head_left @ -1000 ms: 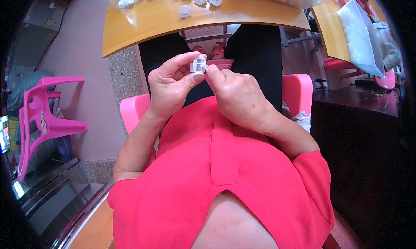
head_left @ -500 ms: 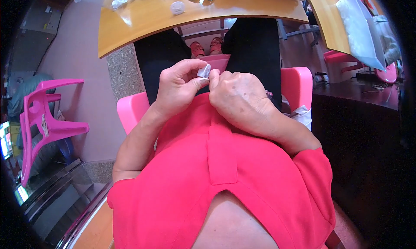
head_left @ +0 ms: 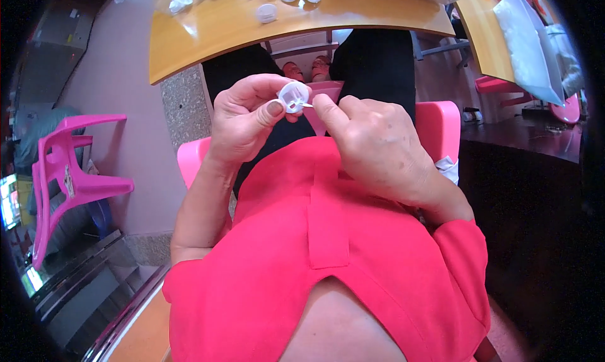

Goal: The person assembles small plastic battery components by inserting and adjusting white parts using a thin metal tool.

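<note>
Above a person's lap, the left hand (head_left: 242,119) pinches a white disc (head_left: 293,95) between thumb and fingers. Just right of it, the right hand (head_left: 378,141) grips a thin rod (head_left: 307,105); its end reaches the disc, the rest is hidden by the curled hand. Beyond both hands, more discs (head_left: 266,13) lie on the counter (head_left: 353,12), cut off at the top.

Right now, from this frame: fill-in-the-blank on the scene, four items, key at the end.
1. The left hand holds a round part whose colour is ____.
2. The thin pale piece at that part's edge is held in the person's ____ hand.
3. A loose disc lies ____ the wooden table.
4. The person's trousers are coloured ____.

Missing words: white; right; on; black.
</note>
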Demonstrator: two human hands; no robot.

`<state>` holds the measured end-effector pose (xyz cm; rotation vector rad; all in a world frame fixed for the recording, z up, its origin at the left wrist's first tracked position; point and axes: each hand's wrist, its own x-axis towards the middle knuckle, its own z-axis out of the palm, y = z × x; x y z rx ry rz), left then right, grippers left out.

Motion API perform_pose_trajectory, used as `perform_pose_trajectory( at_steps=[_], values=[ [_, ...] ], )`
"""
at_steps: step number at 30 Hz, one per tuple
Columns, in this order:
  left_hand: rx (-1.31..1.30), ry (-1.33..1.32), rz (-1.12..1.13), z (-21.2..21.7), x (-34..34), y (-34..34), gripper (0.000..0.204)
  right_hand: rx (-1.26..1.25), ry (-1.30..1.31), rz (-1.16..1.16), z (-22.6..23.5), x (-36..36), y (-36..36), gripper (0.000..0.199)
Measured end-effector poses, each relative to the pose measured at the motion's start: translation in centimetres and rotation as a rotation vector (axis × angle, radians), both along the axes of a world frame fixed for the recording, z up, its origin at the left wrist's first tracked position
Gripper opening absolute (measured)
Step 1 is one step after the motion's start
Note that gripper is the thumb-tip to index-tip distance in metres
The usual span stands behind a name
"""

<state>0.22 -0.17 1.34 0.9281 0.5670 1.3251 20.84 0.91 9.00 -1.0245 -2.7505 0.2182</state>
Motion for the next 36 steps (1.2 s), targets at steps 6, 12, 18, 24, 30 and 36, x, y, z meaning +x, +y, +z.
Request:
perform_pose_trajectory(
  at_steps=[6, 12, 18, 24, 30, 36],
  values=[
    [0.004, -0.023, -0.037, 0.1, -0.1, -0.1, 0.027, -0.005, 0.001, 0.010, -0.2, -0.2, -0.1, 0.037],
    [0.005, -0.007, -0.036, 0.0, 0.0, -0.2, 0.027, -0.010, -0.015, 0.021, -0.1, -0.3, 0.0, 0.037],
    [0.034, 0.089, -0.011, -0.1, 0.1, -0.3, 0.028, 0.016, -0.001, 0.025, -0.5, -0.4, -0.2, 0.034],
    [0.047, 0.146, 0.028, -0.4, 0.3, -0.3, 0.027, 0.118, -0.068, 0.009, -1.5, -0.7, -0.4, 0.028],
    [-0.048, 0.272, 0.061, -0.4, 1.1, -0.6, 0.022, 0.226, -0.248, 0.039, -1.5, -1.0, -0.7, 0.024],
    [-0.217, 0.534, -0.046, -0.2, 1.9, -0.2, 0.017, 0.169, -0.277, 0.034, -2.6, -0.5, -0.6, 0.020]
  ],
)
